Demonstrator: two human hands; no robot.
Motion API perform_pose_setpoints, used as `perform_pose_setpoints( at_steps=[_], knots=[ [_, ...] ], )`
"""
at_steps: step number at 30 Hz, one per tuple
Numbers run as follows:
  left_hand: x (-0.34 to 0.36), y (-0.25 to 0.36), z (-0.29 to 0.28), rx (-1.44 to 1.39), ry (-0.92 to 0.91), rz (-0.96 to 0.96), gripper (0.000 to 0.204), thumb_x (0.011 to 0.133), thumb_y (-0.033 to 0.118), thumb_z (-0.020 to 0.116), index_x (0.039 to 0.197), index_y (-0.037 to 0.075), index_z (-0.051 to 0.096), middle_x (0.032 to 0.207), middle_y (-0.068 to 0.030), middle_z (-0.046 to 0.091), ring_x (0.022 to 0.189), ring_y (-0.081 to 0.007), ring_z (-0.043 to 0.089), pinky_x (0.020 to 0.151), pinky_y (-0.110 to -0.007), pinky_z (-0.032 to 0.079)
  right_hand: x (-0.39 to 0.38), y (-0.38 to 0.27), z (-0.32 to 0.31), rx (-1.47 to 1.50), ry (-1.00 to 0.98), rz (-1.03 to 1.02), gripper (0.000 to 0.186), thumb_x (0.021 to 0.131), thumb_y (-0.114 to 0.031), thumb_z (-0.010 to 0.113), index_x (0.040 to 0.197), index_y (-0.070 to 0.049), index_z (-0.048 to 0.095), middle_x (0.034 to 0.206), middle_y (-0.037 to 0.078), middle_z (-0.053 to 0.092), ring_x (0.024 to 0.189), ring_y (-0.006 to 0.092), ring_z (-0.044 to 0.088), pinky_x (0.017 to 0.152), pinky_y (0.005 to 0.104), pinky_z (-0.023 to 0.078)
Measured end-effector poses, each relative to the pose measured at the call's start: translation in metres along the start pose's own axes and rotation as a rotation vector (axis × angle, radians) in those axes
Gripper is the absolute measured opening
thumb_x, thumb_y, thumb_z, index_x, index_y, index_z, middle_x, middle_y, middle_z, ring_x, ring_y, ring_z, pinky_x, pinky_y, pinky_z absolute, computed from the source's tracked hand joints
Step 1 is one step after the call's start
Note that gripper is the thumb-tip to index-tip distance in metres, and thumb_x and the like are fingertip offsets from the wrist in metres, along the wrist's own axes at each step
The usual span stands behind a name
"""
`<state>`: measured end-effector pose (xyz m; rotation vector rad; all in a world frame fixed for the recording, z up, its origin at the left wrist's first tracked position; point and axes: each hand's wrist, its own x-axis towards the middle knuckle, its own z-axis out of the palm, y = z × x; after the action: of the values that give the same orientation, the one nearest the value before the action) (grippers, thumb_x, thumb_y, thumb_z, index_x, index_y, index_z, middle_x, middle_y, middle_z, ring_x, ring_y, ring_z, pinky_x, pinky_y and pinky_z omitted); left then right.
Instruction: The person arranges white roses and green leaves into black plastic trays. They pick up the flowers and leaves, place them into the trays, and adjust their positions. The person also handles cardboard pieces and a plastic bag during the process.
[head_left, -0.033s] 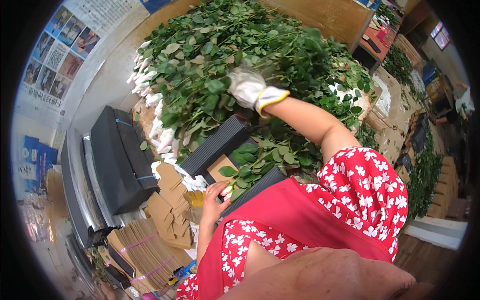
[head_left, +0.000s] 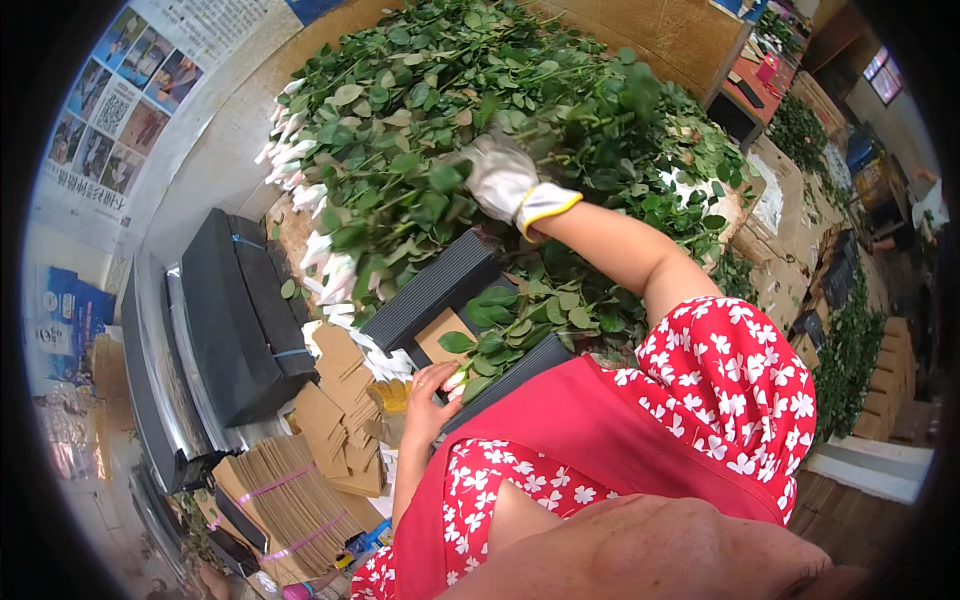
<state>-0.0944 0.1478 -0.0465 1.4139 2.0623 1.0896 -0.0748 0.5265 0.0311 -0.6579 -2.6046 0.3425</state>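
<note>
My right hand [head_left: 500,175], in a white glove with a yellow cuff, reaches into a heap of leafy rose stems [head_left: 390,95]; motion blur and foliage hide its fingers. Pale wrapped buds [head_left: 318,260] line the heap's left edge. My bare left hand [head_left: 430,390] curls round a pale rose bud [head_left: 455,383] at the near end of a dark ribbed holder [head_left: 430,288]. Several loose leafy stems [head_left: 540,315] lie between the holder's two ribbed sides, over a tan board [head_left: 440,335].
Black padded blocks [head_left: 240,310] and metal rails stand left. Tan cardboard sheets [head_left: 285,500] lie lower left. A cardboard wall [head_left: 680,40] backs the heap. At the right are a red-topped table [head_left: 750,80], more foliage [head_left: 850,370] and another person's pale sleeve [head_left: 928,205].
My gloved right hand has shifted slightly right and down, and the leaves around it have stirred. My left hand stays where it was.
</note>
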Motion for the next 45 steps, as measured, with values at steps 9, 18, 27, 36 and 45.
perform_pose_setpoints(
  at_steps=[9,18,27,36,45],
  knots=[
    [0.0,-0.002,-0.001,-0.018,-0.022,0.0,0.058,0.062,0.003,0.076,0.119,0.008,0.065,0.123,-0.0087,0.065,0.117,-0.0307,0.055,0.104,-0.04,0.039,0.027,0.075,0.06,-0.134,-0.767,-0.483,0.035,0.083,-0.033,0.06,0.101,-0.004,0.07,0.094,0.015,0.071,0.086,0.0317,0.068,0.085,0.0413,0.054],
    [-0.004,-0.001,-0.002,-0.055,-0.03,-0.025,0.053,0.069,0.012,0.08,0.12,0.01,0.065,0.123,-0.0077,0.065,0.119,-0.0293,0.054,0.105,-0.041,0.038,0.074,0.026,0.0,-0.173,0.032,-0.177,0.015,0.084,-0.014,0.057,0.097,-0.013,0.064,0.092,0.015,0.067,0.085,0.0358,0.066,0.068,0.0463,0.055],
    [-0.005,0.009,-0.007,-0.06,-0.033,-0.058,0.054,0.068,0.011,0.082,0.119,0.011,0.066,0.123,-0.008,0.065,0.119,-0.0291,0.055,0.104,-0.04,0.04,0.121,-0.043,0.032,-0.292,-0.242,-0.2,0.05,0.088,-0.019,0.061,0.136,-0.015,0.049,0.147,0.012,0.045,0.134,0.0293,0.043,0.108,0.0443,0.042],
    [-0.006,0.006,-0.003,-0.056,-0.04,-0.002,0.054,0.067,0.01,0.079,0.119,0.009,0.065,0.123,-0.0079,0.065,0.119,-0.0295,0.055,0.105,-0.041,0.038,0.092,-0.098,-0.036,-0.054,-0.069,-0.396,0.038,0.079,-0.007,0.066,0.116,-0.017,0.063,0.123,0.008,0.062,0.115,0.0296,0.059,0.098,0.0419,0.051],
    [0.0,0.004,-0.005,0.01,-0.024,-0.034,0.061,0.064,0.01,0.08,0.123,0.01,0.064,0.131,-0.0114,0.059,0.125,-0.0313,0.05,0.108,-0.041,0.037,0.051,-0.117,-0.116,-0.182,0.082,-0.551,0.029,0.081,-0.012,0.06,0.11,-0.017,0.066,0.106,0.007,0.068,0.103,0.0293,0.064,0.093,0.0427,0.05]
  ],
)
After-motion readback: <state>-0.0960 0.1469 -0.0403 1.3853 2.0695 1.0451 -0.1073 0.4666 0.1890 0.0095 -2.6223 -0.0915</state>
